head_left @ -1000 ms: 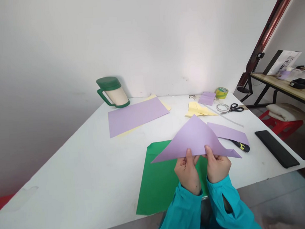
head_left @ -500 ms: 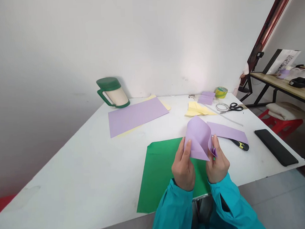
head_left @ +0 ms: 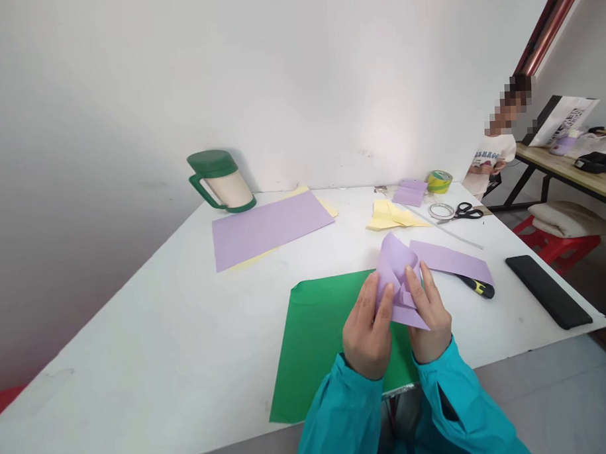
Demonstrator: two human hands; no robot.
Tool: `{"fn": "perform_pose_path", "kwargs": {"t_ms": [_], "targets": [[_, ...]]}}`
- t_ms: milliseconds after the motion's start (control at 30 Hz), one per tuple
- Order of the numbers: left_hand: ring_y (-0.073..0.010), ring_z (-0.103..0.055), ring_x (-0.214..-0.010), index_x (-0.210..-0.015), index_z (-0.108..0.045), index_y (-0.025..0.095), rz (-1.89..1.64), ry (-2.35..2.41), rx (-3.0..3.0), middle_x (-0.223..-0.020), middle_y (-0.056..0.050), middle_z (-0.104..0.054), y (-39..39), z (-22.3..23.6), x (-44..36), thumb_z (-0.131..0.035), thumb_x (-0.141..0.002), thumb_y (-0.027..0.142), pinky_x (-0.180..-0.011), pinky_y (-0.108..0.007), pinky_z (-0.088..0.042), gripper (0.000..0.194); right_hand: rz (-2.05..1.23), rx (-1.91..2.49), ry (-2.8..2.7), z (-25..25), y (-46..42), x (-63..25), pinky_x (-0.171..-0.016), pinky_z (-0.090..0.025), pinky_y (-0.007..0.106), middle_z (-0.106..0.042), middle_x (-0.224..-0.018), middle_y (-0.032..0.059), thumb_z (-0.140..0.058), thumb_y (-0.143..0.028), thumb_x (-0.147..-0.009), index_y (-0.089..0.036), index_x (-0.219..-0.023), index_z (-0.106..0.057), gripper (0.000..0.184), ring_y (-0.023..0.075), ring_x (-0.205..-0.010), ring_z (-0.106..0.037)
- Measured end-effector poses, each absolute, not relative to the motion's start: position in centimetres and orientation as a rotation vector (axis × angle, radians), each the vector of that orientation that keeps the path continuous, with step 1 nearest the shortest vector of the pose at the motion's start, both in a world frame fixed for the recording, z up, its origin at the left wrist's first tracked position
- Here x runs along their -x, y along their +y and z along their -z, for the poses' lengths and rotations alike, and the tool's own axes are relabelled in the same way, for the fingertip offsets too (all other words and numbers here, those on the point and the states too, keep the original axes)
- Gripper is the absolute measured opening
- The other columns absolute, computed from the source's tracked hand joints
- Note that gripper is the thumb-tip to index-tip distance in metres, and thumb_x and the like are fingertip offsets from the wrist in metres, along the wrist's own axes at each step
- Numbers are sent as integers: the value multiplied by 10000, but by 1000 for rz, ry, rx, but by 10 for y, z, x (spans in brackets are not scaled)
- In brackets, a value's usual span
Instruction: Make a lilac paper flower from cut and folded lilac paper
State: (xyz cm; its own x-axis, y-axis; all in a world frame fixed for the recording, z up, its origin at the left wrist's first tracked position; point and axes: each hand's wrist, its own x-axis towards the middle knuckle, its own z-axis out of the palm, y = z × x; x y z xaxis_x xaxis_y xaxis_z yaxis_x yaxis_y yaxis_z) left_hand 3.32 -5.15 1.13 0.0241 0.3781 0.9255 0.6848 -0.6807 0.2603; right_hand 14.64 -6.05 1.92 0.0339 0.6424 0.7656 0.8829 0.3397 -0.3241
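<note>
Both my hands hold a folded lilac paper [head_left: 398, 267] just above a green sheet [head_left: 317, 339] on the white table [head_left: 177, 337]. My left hand [head_left: 367, 331] pinches its left side with fingers closed on it. On the paper's right side, my right hand [head_left: 432, 318] has its fingers pressed against the folds. The paper is curled and bent into a small bundle between the hands. Both sleeves are teal.
A lilac strip [head_left: 450, 260] and a black-and-yellow cutter [head_left: 477, 288] lie right of my hands, a black flat object [head_left: 548, 290] near the right edge. Farther back are a large lilac sheet [head_left: 268, 227], a green-lidded jug [head_left: 220, 182], yellow paper [head_left: 393, 215], tape rolls [head_left: 440, 182], scissors [head_left: 466, 213]. A person [head_left: 494, 155] stands at the far right.
The lilac paper went from a wide flat triangle to a curled, folded bundle between my hands. A person has come into view at the far right.
</note>
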Motion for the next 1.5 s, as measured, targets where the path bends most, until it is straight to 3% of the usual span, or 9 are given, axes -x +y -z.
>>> {"fn": "perform_pose_path", "kwargs": {"t_ms": [167, 333, 533, 700, 867, 1033, 1167, 1300, 1500], "targets": [[-312, -467, -1252, -1306, -509, 175, 1608, -1074, 2061, -1343, -210, -501, -50, -16, -25, -511, -876, 78, -916, -429, -519, 440, 256, 1224, -1752, -22, -66, -148, -826, -558, 310, -421, -1421, 151, -447, -133, -891, -214, -1391, -414, 508, 264, -1195, -536], [-289, -469, -1256, -1286, -524, 179, 1681, -1119, 2114, -1369, -200, -477, -48, -16, -23, -453, -881, 38, -926, -420, -513, 435, 273, 1153, -1827, -19, -68, -151, -764, -566, 296, -422, -1411, 179, -477, -111, -878, -212, -1391, -414, 527, 276, -1144, -576], [-271, -464, -1262, -1304, -495, 207, 1664, -1121, 2173, -1374, -176, -480, -49, -25, -20, -410, -886, 23, -939, -424, -506, 464, 425, 1089, -1793, -21, -69, -152, -683, -565, 284, -522, -1318, 186, -501, -92, -862, -218, -1414, -371, 581, 257, -1044, -641], [-279, -423, -1291, -1337, -430, 97, 1354, -998, 2371, -1282, -221, -553, -48, -39, -9, -373, -904, 53, -981, -431, -478, 439, 381, 1050, -1825, -26, -71, -156, -690, -564, 275, -597, -1239, 156, -497, -111, -862, -176, -1393, -409, 542, 234, -966, -677], [-230, -495, -1237, -1381, -331, 23, 935, -852, 2539, -1238, -215, -590, -49, -52, 5, -326, -928, 94, -988, -333, -471, 458, 503, 1066, -1875, -31, -74, -165, -598, -515, 252, -645, -1170, 134, -507, -195, -883, -158, -1401, -398, 531, 195, -806, -705], [-201, -567, -1160, -1374, -337, 44, 759, -909, 2506, -1244, -185, -595, -49, -58, 11, -266, -922, 64, -894, -273, -519, 458, 644, 1135, -1928, -33, -78, -168, -470, -410, 245, -708, -1057, 55, -510, -233, -896, -262, -1339, -480, 445, 114, -486, -587], [-206, -605, -1108, -1294, -417, 12, 722, -926, 2501, -1227, -202, -601, -48, -63, 11, -250, -945, 105, -836, -265, -544, 398, 745, 1109, -1987, -35, -78, -166, -468, -376, 247, -699, -1084, 21, -579, -227, -864, -371, -1220, -586, 384, 99, -482, -546], [-198, -577, -1148, -1319, -402, 41, 712, -923, 2549, -1245, -190, -593, -48, -65, 12, -262, -943, 101, -900, -281, -517, 406, 787, 1091, -2003, -41, -78, -166, -497, -360, 259, -662, -1153, 87, -546, -124, -866, -308, -1227, -596, 408, 91, -493, -526], [-210, -561, -1168, -1298, -434, 50, 694, -891, 2569, -1245, -187, -593, -48, -66, 14, -306, -928, 92, -928, -301, -502, 394, 784, 1073, -2014, -44, -80, -166, -492, -358, 257, -660, -1150, 116, -530, -139, -877, -258, -1233, -599, 382, 93, -498, -530]]}}
